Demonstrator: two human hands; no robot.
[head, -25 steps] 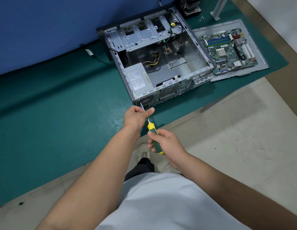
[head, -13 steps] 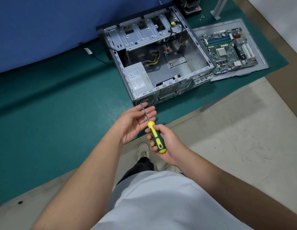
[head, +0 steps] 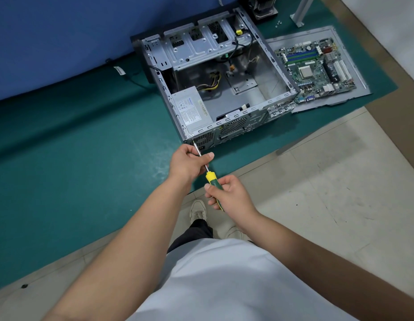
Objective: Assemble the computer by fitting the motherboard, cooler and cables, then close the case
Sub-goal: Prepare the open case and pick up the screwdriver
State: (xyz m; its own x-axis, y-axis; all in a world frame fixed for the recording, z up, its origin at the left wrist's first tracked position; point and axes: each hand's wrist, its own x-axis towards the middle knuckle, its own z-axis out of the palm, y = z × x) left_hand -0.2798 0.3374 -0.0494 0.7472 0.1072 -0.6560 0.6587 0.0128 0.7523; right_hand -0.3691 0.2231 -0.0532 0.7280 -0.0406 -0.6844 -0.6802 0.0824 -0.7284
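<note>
Green matting (head: 74, 158) covers the bench below a blue wall. At upper centre of the frame the open computer case (head: 280, 72) lies on its side with only the power supply (head: 192, 108) and loose cables inside. The motherboard (head: 317, 68) lies unfitted on the side panel (head: 354, 63) to the right. Mid-frame, the left hand (head: 186, 162) pinches the screwdriver (head: 209, 173) shaft, the right hand (head: 231, 195) grips its handle; the tip seems to meet the case's rear corner. Nearly everything remains.
</note>
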